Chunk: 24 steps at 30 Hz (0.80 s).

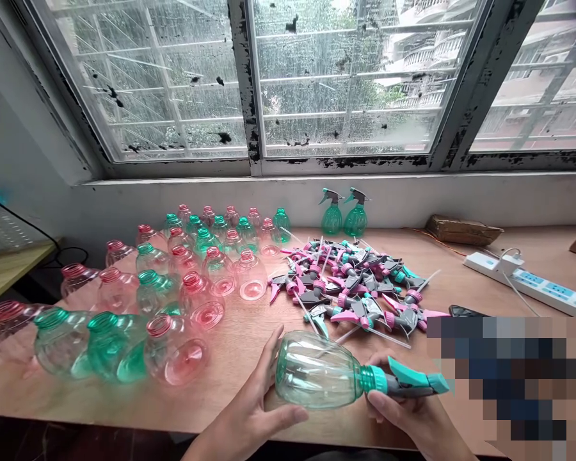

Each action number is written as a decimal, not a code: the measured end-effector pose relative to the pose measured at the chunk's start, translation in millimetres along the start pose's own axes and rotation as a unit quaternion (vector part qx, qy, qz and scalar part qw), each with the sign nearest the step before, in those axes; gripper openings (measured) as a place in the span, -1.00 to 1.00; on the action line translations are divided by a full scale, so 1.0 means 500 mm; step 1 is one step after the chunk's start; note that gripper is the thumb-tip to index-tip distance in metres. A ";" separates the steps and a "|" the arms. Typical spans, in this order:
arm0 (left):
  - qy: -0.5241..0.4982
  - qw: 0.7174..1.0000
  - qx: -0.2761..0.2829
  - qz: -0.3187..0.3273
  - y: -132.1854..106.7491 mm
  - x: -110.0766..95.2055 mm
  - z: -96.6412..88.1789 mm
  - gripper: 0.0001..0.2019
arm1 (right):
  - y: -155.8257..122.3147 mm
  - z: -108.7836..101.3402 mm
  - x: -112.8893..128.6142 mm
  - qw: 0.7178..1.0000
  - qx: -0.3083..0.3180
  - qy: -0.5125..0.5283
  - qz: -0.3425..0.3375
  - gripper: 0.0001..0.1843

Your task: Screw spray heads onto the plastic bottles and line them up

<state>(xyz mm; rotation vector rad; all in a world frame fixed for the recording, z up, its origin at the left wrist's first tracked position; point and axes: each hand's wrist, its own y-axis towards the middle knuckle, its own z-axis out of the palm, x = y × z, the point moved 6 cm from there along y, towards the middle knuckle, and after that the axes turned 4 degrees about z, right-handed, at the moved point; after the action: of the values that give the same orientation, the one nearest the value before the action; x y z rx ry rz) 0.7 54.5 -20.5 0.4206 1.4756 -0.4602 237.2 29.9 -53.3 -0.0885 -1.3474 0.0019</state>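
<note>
A clear green spray bottle (317, 371) lies on its side in the air above the table's front edge, its base to the left. My left hand (254, 397) cups the base, thumb below and fingers behind. At the neck, my right hand (408, 410) grips the teal collar of the grey and teal spray head (408, 378), which sits on the bottle's mouth. Whether the collar is fully tightened cannot be seen. Just behind the bottle lies a heap of loose pink, teal and grey spray heads (350, 282) with thin tubes.
Rows of open pink bottles (177, 352) and green bottles (115, 346) stand at the left. Two green bottles with spray heads (332, 218) stand by the wall. A power strip (532, 282), a phone (465, 312) and a brown wrapped block (461, 230) lie at the right.
</note>
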 end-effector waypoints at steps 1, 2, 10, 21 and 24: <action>-0.013 1.000 -0.003 -0.002 0.000 0.001 0.000 0.17 | 0.000 0.001 0.001 1.000 0.002 -0.001 -0.004 -0.53; -0.020 1.000 -0.003 -0.002 0.001 0.002 0.001 0.17 | 0.001 0.002 0.002 1.000 0.004 -0.002 -0.006 -0.54; 0.055 0.998 0.017 0.015 0.003 0.013 -0.007 0.06 | 0.001 0.007 0.015 1.000 0.024 0.005 -0.004 -0.51; -0.022 1.000 0.013 -0.001 -0.002 0.004 0.005 0.18 | 0.004 0.014 0.024 0.999 0.053 0.002 -0.003 -0.51; -0.004 1.000 0.014 -0.010 -0.003 0.008 0.001 0.12 | 0.005 0.013 0.020 0.999 0.047 0.010 0.004 -0.49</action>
<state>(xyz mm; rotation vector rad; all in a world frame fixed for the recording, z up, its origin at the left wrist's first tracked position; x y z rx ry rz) 0.4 52.6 -24.3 0.4257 1.4687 -0.4976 233.5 33.3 -42.1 -0.0138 -1.3241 0.0703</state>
